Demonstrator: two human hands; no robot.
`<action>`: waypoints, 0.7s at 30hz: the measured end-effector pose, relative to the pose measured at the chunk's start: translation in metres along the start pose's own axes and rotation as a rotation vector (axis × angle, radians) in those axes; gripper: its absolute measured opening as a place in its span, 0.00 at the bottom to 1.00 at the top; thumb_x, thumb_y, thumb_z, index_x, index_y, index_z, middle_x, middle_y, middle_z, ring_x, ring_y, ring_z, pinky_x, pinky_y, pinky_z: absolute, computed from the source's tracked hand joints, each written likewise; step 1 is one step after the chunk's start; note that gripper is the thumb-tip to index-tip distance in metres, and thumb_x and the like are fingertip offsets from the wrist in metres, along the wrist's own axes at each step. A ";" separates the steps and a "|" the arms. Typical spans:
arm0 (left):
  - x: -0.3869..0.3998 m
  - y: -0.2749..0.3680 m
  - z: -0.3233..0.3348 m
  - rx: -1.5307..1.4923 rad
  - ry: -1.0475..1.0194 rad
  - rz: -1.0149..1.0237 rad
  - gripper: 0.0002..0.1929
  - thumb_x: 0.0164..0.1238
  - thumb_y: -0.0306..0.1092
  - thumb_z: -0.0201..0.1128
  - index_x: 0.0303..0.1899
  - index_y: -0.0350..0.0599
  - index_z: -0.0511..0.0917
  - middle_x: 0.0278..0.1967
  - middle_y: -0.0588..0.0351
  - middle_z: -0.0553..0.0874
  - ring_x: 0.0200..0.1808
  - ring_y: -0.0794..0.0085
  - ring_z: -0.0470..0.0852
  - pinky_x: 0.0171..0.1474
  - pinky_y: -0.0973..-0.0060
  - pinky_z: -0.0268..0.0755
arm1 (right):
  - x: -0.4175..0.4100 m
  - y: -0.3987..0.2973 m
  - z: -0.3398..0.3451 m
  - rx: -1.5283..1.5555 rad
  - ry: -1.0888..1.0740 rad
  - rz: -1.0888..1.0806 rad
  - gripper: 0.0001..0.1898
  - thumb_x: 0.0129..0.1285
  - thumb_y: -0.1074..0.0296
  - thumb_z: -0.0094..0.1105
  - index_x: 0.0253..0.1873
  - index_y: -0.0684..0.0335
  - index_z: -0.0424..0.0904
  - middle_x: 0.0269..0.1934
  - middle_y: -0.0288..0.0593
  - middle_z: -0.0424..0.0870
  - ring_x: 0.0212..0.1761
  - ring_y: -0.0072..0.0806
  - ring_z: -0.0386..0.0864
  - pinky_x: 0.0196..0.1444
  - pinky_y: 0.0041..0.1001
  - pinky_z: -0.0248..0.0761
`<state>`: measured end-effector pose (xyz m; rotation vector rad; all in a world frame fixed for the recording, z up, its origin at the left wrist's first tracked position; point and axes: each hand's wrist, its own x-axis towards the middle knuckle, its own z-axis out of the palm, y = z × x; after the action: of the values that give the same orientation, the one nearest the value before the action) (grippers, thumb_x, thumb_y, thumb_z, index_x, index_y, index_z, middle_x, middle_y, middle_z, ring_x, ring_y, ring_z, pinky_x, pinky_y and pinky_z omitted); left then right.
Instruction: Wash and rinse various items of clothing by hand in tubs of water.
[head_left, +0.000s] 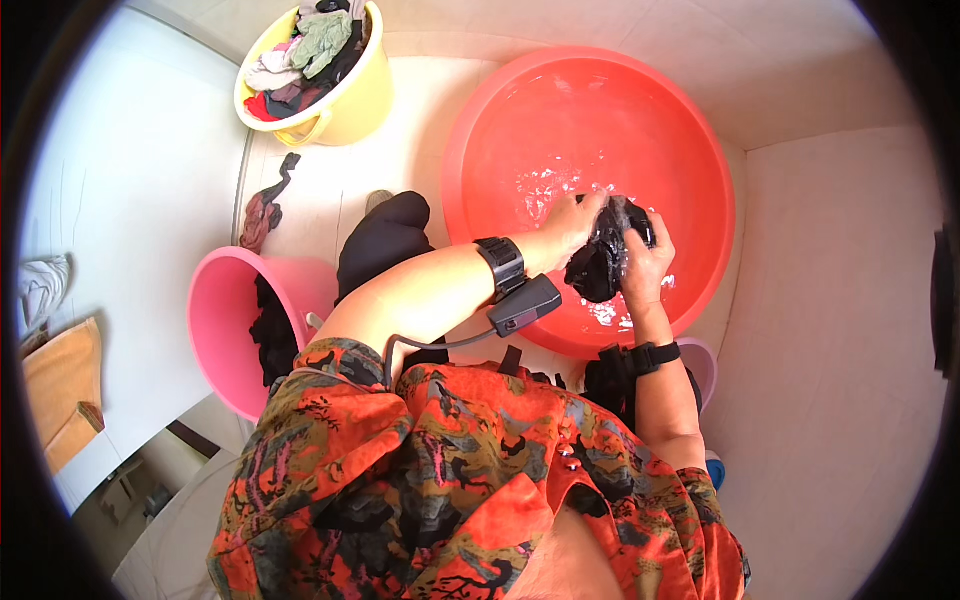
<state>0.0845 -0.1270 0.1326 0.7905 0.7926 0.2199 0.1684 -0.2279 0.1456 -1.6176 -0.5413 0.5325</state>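
A wet black cloth (598, 264) is bunched between both hands, over the near part of a large red plastic basin (714, 142) with water in it. My left hand (574, 225) grips the cloth from its left side, fingers partly hidden by the fabric. On the right side, my right hand (648, 259) holds the same cloth with thumb and fingers. Light glints on the water (547, 184) around and beyond the hands. What garment the cloth is, I cannot tell.
A yellow bucket (358, 101) full of clothes stands at the upper left. Below it, a twisted dark and reddish cloth (262, 212) lies on the floor. A pink bucket (217, 330) lies tilted, dark cloth inside. A purple container (705, 367) shows behind my right forearm. Walls flank the basin.
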 end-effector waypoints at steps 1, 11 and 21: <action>-0.002 0.001 -0.001 -0.003 0.003 -0.003 0.19 0.70 0.47 0.51 0.42 0.37 0.77 0.31 0.55 0.81 0.32 0.75 0.80 0.35 0.72 0.73 | -0.001 0.000 0.000 -0.087 -0.019 -0.043 0.10 0.50 0.80 0.53 0.39 0.69 0.78 0.30 0.36 0.79 0.32 0.19 0.74 0.38 0.22 0.70; 0.019 -0.020 -0.009 -0.036 -0.060 -0.273 0.16 0.65 0.42 0.54 0.34 0.35 0.79 0.27 0.53 0.81 0.25 0.67 0.79 0.30 0.67 0.70 | -0.001 0.016 -0.005 -0.467 -0.181 -0.157 0.07 0.49 0.75 0.55 0.34 0.67 0.76 0.26 0.44 0.77 0.30 0.32 0.77 0.36 0.30 0.71; -0.003 0.064 -0.017 0.180 0.446 0.294 0.22 0.63 0.45 0.57 0.47 0.34 0.77 0.45 0.42 0.81 0.51 0.58 0.78 0.54 0.65 0.67 | 0.015 0.004 -0.026 -0.102 -0.106 0.161 0.30 0.67 0.47 0.47 0.69 0.53 0.55 0.64 0.47 0.64 0.57 0.37 0.70 0.50 0.31 0.68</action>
<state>0.0773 -0.0744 0.1716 1.0465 1.1247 0.6093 0.1965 -0.2391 0.1436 -1.7463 -0.5266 0.7238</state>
